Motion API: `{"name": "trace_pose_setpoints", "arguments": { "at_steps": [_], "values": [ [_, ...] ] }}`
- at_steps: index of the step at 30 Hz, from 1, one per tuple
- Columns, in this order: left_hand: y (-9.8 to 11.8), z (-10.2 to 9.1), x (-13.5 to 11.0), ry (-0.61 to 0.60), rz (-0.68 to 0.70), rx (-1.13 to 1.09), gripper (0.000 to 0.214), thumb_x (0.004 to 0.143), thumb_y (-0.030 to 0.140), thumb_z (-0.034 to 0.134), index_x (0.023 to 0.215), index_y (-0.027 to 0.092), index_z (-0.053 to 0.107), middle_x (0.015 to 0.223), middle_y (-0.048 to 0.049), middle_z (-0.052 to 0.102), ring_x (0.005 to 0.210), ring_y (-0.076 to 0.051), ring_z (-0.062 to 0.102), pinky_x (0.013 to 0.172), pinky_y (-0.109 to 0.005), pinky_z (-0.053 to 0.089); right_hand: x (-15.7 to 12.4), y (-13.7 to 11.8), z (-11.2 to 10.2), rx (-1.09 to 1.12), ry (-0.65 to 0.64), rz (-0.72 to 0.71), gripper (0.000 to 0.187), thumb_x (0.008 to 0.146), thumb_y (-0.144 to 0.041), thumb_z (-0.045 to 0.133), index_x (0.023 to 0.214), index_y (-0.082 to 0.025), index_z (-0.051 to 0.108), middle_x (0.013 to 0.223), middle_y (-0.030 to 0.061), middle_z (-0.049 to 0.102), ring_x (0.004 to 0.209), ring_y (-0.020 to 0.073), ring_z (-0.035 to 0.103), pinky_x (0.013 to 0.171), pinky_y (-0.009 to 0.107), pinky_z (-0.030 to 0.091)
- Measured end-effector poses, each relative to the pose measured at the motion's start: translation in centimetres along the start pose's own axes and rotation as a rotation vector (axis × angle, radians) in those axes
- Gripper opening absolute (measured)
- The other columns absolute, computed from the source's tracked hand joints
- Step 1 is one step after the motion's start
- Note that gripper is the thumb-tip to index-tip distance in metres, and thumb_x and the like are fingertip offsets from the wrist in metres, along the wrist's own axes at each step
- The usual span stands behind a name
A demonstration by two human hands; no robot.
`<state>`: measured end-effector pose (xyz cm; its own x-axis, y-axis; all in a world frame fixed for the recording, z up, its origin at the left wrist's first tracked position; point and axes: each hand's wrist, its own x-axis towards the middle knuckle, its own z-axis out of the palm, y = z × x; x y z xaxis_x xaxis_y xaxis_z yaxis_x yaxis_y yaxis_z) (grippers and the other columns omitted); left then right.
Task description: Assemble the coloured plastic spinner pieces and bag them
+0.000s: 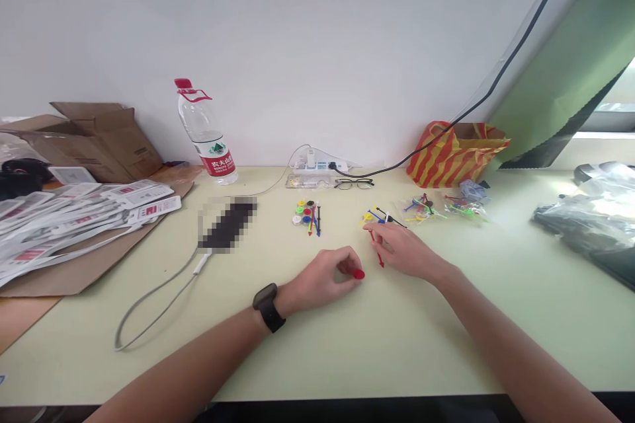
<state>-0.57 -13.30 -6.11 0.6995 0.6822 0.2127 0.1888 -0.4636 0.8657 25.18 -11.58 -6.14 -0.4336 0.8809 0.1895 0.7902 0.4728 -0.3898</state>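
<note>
My left hand (327,277), with a black watch on its wrist, pinches a small red round piece (358,274) just above or on the table. To the right of it, my right hand (404,248) has its thumb and fingertips closed on a red plastic arrow (381,261), whose tip points down toward me. Just behind my right hand lie loose pieces, among them a yellow piece (368,217) and a black arrow (389,215), partly hidden by the hand. Left of these sits a group of coloured round pieces (299,210) with red, green, black and blue arrows (318,218) beside them.
Bagged coloured pieces (421,207) lie behind my right hand, near a striped bag (439,158). Glasses (354,183) and a power strip (320,166) are by the wall. A water bottle (218,158), a looped cable (149,334) and stacked white tags (64,225) occupy the left.
</note>
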Motion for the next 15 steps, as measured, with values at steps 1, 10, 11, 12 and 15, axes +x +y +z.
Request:
{"name": "trace_pose_setpoints", "arguments": {
  "at_steps": [1, 10, 11, 12, 15],
  "values": [
    [-0.3, -0.2, 0.2, 0.037, -0.024, -0.014, 0.018, 0.091, 0.03, 0.071, 0.106, 0.02, 0.068, 0.097, -0.0066, 0.073, 0.086, -0.019, 0.069, 0.08, -0.033, 0.058, -0.1, 0.1, -0.1, -0.001, -0.008, 0.007, 0.038, 0.094, -0.015, 0.05, 0.128, -0.027, 0.061, 0.088, 0.0042, 0.07, 0.091, 0.027, 0.066, 0.082, 0.04, 0.051],
    [-2.6, -1.6, 1.4, 0.192, -0.158, -0.216, 0.029, 0.084, 0.037, 0.08, 0.103, 0.017, 0.072, 0.096, -0.0075, 0.073, 0.084, -0.017, 0.068, 0.08, -0.031, 0.058, 0.0, 0.4, 0.4, 0.051, 0.015, -0.024, 0.039, 0.089, -0.008, 0.05, 0.121, -0.025, 0.065, 0.118, 0.0084, 0.072, 0.108, 0.0272, 0.067, 0.091, 0.042, 0.053],
    [-2.7, -1.6, 1.4, 0.192, -0.163, -0.223, 0.029, 0.083, 0.036, 0.08, 0.103, 0.017, 0.072, 0.095, -0.0073, 0.073, 0.084, -0.017, 0.068, 0.08, -0.031, 0.058, 0.0, 0.3, 0.5, 0.053, 0.018, -0.034, 0.039, 0.09, -0.008, 0.049, 0.121, -0.025, 0.066, 0.116, 0.0085, 0.073, 0.107, 0.0272, 0.068, 0.091, 0.043, 0.054],
    [-2.7, -1.6, 1.4, 0.191, -0.165, -0.226, 0.029, 0.083, 0.036, 0.081, 0.103, 0.017, 0.072, 0.095, -0.0071, 0.073, 0.083, -0.017, 0.068, 0.079, -0.03, 0.057, 0.1, 0.3, 0.6, 0.055, 0.018, -0.041, 0.039, 0.091, -0.009, 0.048, 0.122, -0.024, 0.066, 0.112, 0.0085, 0.074, 0.105, 0.0272, 0.068, 0.09, 0.043, 0.054],
    [-2.8, -1.5, 1.3, 0.185, -0.164, -0.221, 0.028, 0.083, 0.035, 0.081, 0.102, 0.017, 0.072, 0.094, -0.0068, 0.073, 0.083, -0.016, 0.068, 0.079, -0.03, 0.057, 0.1, -0.1, 0.8, 0.069, 0.033, -0.071, 0.038, 0.094, -0.011, 0.047, 0.124, -0.024, 0.066, 0.109, 0.0093, 0.074, 0.104, 0.0277, 0.069, 0.089, 0.043, 0.055]
  ]
}}
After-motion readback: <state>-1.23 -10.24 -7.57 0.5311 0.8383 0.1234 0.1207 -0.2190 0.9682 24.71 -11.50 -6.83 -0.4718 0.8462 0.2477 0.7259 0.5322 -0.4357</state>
